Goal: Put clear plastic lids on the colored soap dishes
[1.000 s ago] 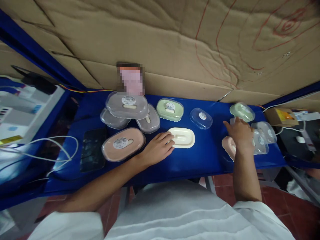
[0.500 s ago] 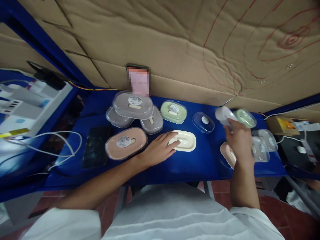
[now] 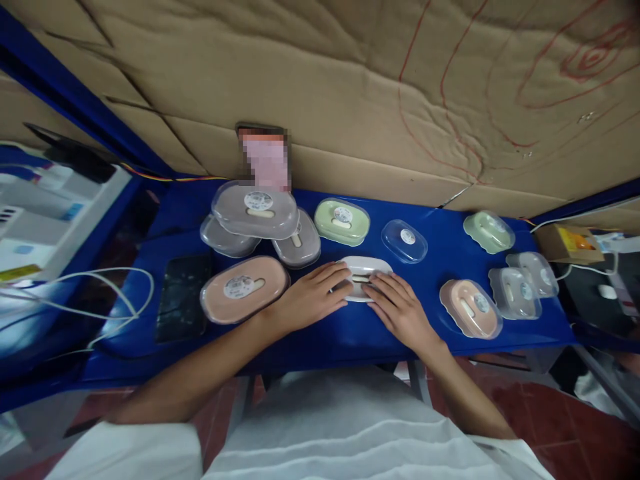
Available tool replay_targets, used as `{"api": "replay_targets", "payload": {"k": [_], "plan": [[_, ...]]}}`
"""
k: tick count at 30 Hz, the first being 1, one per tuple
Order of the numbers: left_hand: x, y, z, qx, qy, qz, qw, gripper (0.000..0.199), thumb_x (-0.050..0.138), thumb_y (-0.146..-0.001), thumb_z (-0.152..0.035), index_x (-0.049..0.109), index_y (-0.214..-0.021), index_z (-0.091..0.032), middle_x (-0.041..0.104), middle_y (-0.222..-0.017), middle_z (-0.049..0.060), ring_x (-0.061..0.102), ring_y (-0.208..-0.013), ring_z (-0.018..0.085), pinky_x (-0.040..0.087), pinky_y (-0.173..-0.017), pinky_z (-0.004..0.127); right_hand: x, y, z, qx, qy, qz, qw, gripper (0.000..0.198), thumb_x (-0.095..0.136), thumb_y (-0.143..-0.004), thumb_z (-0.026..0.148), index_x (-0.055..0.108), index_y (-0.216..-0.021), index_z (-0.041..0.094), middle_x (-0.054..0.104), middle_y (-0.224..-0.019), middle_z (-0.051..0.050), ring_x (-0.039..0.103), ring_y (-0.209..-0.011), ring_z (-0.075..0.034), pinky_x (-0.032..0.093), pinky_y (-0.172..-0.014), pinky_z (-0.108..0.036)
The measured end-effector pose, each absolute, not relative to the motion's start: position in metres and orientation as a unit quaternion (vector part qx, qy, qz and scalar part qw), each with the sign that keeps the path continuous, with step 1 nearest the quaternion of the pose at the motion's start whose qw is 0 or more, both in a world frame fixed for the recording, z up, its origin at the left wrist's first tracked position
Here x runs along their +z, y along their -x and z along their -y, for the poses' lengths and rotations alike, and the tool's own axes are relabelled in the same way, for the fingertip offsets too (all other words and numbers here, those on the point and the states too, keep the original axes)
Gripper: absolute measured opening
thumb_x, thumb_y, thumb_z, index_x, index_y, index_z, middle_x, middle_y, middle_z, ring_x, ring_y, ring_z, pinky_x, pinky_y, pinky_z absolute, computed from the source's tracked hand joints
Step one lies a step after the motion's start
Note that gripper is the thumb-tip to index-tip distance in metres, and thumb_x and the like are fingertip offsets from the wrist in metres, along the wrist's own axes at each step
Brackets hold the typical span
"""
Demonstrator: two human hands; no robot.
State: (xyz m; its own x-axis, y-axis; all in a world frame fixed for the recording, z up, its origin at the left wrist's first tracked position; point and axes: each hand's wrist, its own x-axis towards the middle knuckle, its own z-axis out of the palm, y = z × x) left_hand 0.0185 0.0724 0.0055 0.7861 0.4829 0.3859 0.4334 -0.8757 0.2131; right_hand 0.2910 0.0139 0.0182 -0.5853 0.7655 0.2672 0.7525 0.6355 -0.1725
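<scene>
A white oval soap dish (image 3: 369,268) with a slot in its middle lies on the table before me. Its cream base shows at the slot. My left hand (image 3: 323,288) is at its left end, fingers bent over the rim. From the right, my right hand (image 3: 397,305) presses its fingers on the dish's other end. Just behind lie a clear oval lid (image 3: 405,241) with a round label and a green lidded soap dish (image 3: 343,221). A pink lidded soap dish (image 3: 245,289) is left of my left hand.
Several grey lidded dishes (image 3: 255,210) are piled at the back left, near a propped phone (image 3: 265,157). A dark phone-like slab (image 3: 183,298) lies left. On the right are pink (image 3: 471,308), green (image 3: 489,232) and clear-grey dishes (image 3: 516,293). Cardboard (image 3: 340,80) walls the back.
My right hand has come from the right side to the middle, bringing the white piece onto the cream base. My left hand has stayed at the base's left end.
</scene>
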Motion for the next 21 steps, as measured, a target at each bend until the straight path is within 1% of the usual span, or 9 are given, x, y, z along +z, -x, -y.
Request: {"api": "replay_targets", "payload": {"k": [4,7,9,12,13,14,16,18,21], "plan": [[0.003,-0.019,-0.074,0.211,-0.943,-0.248,0.067,0.026,0.071,-0.099,-0.027,0.065,-0.121,-0.015,0.067,-0.133,0.016,0.061,-0.136,0.031,0.050,-0.122,0.048,0.009,-0.300,-0.012,0.030,0.429,0.888,0.161,0.045,0.058,-0.107,0.018,0.059,-0.152,0.026,0.067,-0.150,-0.008,0.058,-0.145,-0.025,0.044,-0.127,-0.051],[0.000,-0.020,-0.075,0.211,-0.940,-0.257,0.070,0.023,0.068,-0.101,-0.027,0.065,-0.120,-0.016,0.068,-0.132,0.015,0.061,-0.137,0.031,0.051,-0.121,0.049,0.004,-0.308,-0.018,0.050,0.415,0.891,0.175,0.044,0.058,-0.107,0.021,0.060,-0.151,0.027,0.065,-0.152,-0.008,0.055,-0.148,-0.025,0.043,-0.127,-0.050],[-0.001,-0.020,-0.075,0.208,-0.940,-0.261,0.078,0.022,0.066,-0.102,-0.026,0.065,-0.121,-0.017,0.067,-0.133,0.015,0.060,-0.138,0.031,0.051,-0.122,0.049,0.001,-0.316,-0.028,0.052,0.448,0.872,0.191,0.044,0.055,-0.109,0.027,0.057,-0.153,0.028,0.057,-0.160,-0.009,0.049,-0.153,-0.027,0.042,-0.127,-0.053],[0.000,-0.019,-0.074,0.216,-0.937,-0.262,0.082,0.021,0.065,-0.102,-0.026,0.067,-0.121,-0.016,0.066,-0.136,0.016,0.059,-0.140,0.031,0.050,-0.122,0.050,-0.006,-0.330,-0.049,0.013,0.592,0.780,0.203,0.052,0.047,-0.111,0.037,0.046,-0.162,0.027,0.037,-0.173,-0.013,0.029,-0.163,-0.035,0.036,-0.126,-0.065],[0.000,-0.019,-0.074,0.222,-0.935,-0.264,0.082,0.021,0.065,-0.102,-0.027,0.067,-0.120,-0.016,0.064,-0.138,0.017,0.058,-0.140,0.032,0.050,-0.122,0.051,-0.009,-0.334,-0.056,0.000,0.636,0.746,0.199,0.056,0.046,-0.111,0.041,0.042,-0.164,0.024,0.034,-0.174,-0.016,0.025,-0.164,-0.039,0.034,-0.125,-0.069],[0.001,-0.019,-0.073,0.230,-0.931,-0.270,0.083,0.022,0.066,-0.102,-0.029,0.068,-0.120,-0.016,0.063,-0.141,0.019,0.058,-0.141,0.034,0.051,-0.121,0.051,-0.012,-0.338,-0.062,-0.007,0.665,0.721,0.193,0.060,0.047,-0.110,0.045,0.041,-0.165,0.022,0.034,-0.173,-0.019,0.024,-0.163,-0.041,0.034,-0.123,-0.072],[0.001,-0.019,-0.072,0.246,-0.920,-0.288,0.097,0.023,0.067,-0.102,-0.030,0.069,-0.119,-0.016,0.058,-0.146,0.020,0.055,-0.143,0.036,0.051,-0.119,0.054,-0.016,-0.344,-0.071,-0.006,0.686,0.702,0.192,0.064,0.052,-0.107,0.053,0.045,-0.162,0.020,0.043,-0.166,-0.022,0.036,-0.157,-0.043,0.039,-0.120,-0.071],[0.000,-0.019,-0.071,0.260,-0.906,-0.309,0.128,0.025,0.069,-0.101,-0.031,0.069,-0.121,-0.017,0.055,-0.150,0.021,0.053,-0.144,0.037,0.050,-0.119,0.055,-0.016,-0.347,-0.075,0.003,0.679,0.702,0.216,0.063,0.057,-0.104,0.057,0.054,-0.156,0.021,0.053,-0.155,-0.021,0.050,-0.147,-0.039,0.045,-0.118,-0.064],[-0.004,-0.020,-0.069,0.275,-0.879,-0.342,0.186,0.037,0.071,-0.099,-0.032,0.064,-0.133,-0.019,0.053,-0.152,0.019,0.055,-0.143,0.034,0.051,-0.120,0.052,-0.008,-0.347,-0.071,0.027,0.655,0.703,0.277,0.056,0.058,-0.105,0.055,0.060,-0.151,0.024,0.059,-0.147,-0.017,0.058,-0.138,-0.034,0.049,-0.118,-0.056]]}}
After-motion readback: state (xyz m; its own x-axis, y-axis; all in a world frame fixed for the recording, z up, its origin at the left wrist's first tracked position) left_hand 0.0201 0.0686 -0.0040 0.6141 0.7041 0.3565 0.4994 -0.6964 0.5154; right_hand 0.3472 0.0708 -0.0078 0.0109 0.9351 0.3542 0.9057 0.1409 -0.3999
